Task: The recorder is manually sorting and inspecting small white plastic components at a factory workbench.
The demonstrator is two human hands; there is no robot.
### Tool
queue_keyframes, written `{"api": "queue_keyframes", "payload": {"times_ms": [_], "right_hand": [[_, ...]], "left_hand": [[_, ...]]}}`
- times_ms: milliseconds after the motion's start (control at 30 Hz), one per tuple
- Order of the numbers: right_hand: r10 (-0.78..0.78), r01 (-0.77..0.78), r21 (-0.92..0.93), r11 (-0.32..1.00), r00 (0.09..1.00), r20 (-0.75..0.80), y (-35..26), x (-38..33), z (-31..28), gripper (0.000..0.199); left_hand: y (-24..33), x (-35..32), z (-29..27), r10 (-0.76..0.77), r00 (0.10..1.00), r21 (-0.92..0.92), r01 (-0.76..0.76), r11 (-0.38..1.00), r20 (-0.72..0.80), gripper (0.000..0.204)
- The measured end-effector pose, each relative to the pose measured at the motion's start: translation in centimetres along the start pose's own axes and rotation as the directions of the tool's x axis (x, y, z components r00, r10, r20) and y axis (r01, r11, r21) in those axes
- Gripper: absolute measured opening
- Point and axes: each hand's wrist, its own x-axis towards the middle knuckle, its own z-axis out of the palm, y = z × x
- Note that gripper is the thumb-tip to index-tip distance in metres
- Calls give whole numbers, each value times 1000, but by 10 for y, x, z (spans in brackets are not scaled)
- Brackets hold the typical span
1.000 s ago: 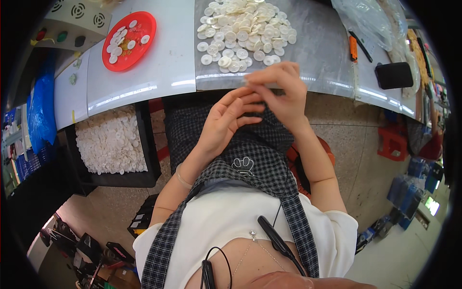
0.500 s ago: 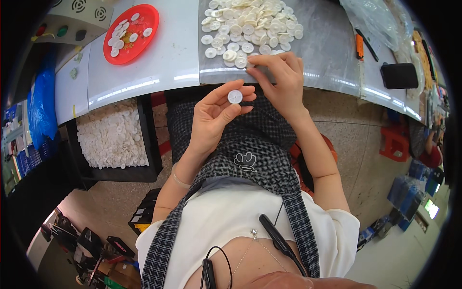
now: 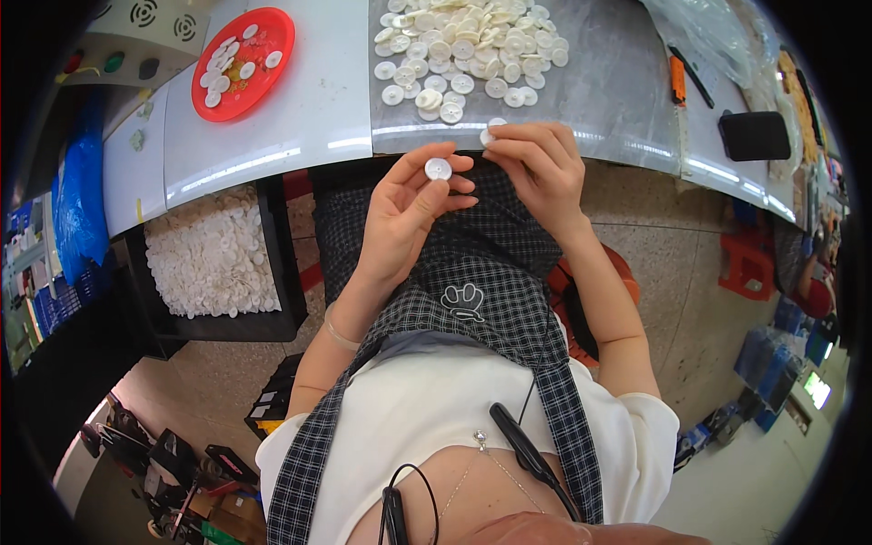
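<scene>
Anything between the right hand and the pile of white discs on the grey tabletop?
Nothing visible. The right hand sits at the table edge, pinching one white disc, and the pile of white discs lies just beyond it across bare grey tabletop. The left hand holds another disc off to the side, over the lap.

The white discs look like smooth, matt plastic, as does the one on the left hand's fingers. The tabletop is glossy grey metal with streaks of reflected light; the red tray is shiny plastic. The checked apron is soft woven cloth.
</scene>
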Motion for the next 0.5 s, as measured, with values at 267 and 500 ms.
{"api": "queue_keyframes", "payload": {"times_ms": [267, 500], "right_hand": [[226, -219, 112, 969, 973, -49, -12, 22, -4, 20], [106, -141, 216, 966, 980, 166, -31, 28, -15, 24]], "left_hand": [[-5, 6, 13, -222, 975, -47, 223, 974, 23, 36], [-11, 7, -3, -233, 944, -281, 296, 913, 235, 41]]}}
